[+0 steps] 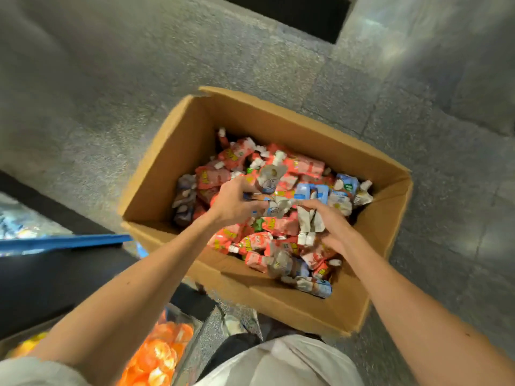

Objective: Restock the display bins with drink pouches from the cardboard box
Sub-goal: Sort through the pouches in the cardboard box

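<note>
Grey floor [83, 107] bears the cardboard box [178, 151] of pouches [281, 227] (orange-filled bin [198, 330] beside).

We looked down on a grey speckled tile floor [83, 93] with thin joints. A dark rectangular recess [287, 15] cut into its far edge. Right of the recess, soft glare [390, 37] lay on the tiles — well below and left of it stood a black counter [41, 274].

The brown cardboard box [178, 151] is matt. The red, blue and silver drink pouches [306, 165] are glossy film with white plastic caps [305, 239]. The grey speckled floor tiles [111, 79] are semi-gloss.
</note>
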A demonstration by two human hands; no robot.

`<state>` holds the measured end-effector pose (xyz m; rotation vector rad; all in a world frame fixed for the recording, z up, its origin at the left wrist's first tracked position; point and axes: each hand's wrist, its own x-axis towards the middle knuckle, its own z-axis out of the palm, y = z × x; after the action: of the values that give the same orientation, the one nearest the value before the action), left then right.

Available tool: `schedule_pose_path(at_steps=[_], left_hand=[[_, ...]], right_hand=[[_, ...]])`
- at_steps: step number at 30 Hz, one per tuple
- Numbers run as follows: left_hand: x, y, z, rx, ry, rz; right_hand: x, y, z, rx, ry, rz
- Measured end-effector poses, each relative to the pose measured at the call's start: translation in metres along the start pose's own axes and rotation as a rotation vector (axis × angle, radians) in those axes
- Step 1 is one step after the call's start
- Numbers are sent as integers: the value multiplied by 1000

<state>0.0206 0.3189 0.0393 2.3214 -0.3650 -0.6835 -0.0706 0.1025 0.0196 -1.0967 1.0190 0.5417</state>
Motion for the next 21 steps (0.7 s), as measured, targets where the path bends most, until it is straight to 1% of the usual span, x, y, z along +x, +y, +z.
schedule_pose_path(at_steps=[2, 4, 8, 11, 14, 16, 18, 19, 21], left_hand=[[-35, -17, -23, -204, 117, -126], [-77, -27, -46, -452, 207, -206], [-180, -37, -94, -825, 358, -200], [-275, -40, -124, -1097, 438, -141], [-371, -44, -144, -1246, 520, -26], [-433, -49, -153, -1324, 603, 30], [-488, -55, -160, -1363, 680, 75], [-514, -56, -164, -1388, 717, 87], [-560, -58, -166, -1415, 805, 74]], right_hand=[[-24, -9, 29, 20, -169, -40], [-48, -13, 62, 58, -322, -85], [-107, -3, 141, 127, -582, -137], [-159, 22, 205, 85, -752, -157], [-214, 57, 266, -3, -991, -151], [-250, 84, 305, -74, -1109, -162], [-284, 112, 340, -76, -1229, -123], [-300, 127, 357, -118, -1270, -114], [-329, 153, 386, -214, -1295, -146]])
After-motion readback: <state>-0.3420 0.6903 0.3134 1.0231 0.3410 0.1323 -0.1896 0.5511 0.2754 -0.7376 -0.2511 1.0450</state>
